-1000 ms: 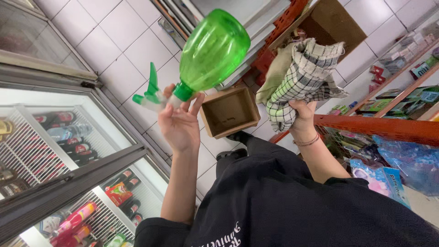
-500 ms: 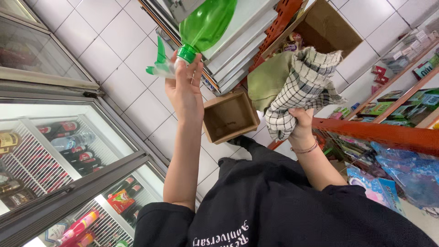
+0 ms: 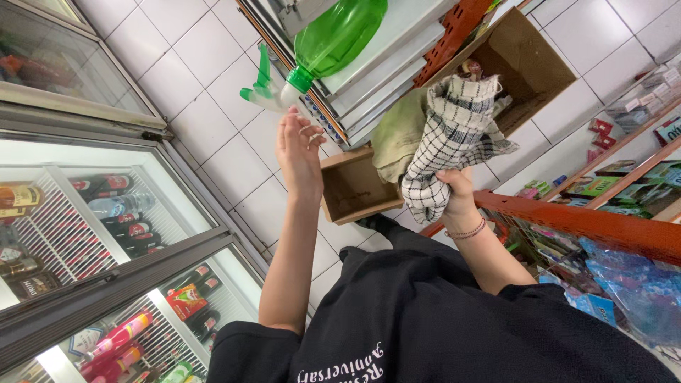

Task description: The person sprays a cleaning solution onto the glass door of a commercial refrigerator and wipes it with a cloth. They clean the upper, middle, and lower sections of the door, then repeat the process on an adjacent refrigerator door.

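My left hand (image 3: 298, 152) is stretched out in front of me, its fingers curled round the neck of a green spray bottle (image 3: 340, 32) with a green-and-white trigger head. The bottle's body points away from me toward a metal-edged shelf unit (image 3: 386, 60). My right hand (image 3: 457, 195), with a bracelet at the wrist, grips a black-and-white checked cloth (image 3: 454, 135). An olive-green cloth (image 3: 397, 135) is bunched beside it in the same grip. Both hands are raised over a white tiled floor (image 3: 213, 85).
Glass-door coolers (image 3: 85, 213) full of bottles and cans stand to my left. A small open cardboard box (image 3: 355, 188) and a larger one (image 3: 525, 64) sit on the floor. An orange rack (image 3: 589, 223) with blue plastic packs (image 3: 624, 291) and stocked shelves (image 3: 638, 177) are on my right.
My left hand has lifted the spray bottle higher and farther from me, toward the shelf unit. My right hand keeps hold of the cloths in about the same place.
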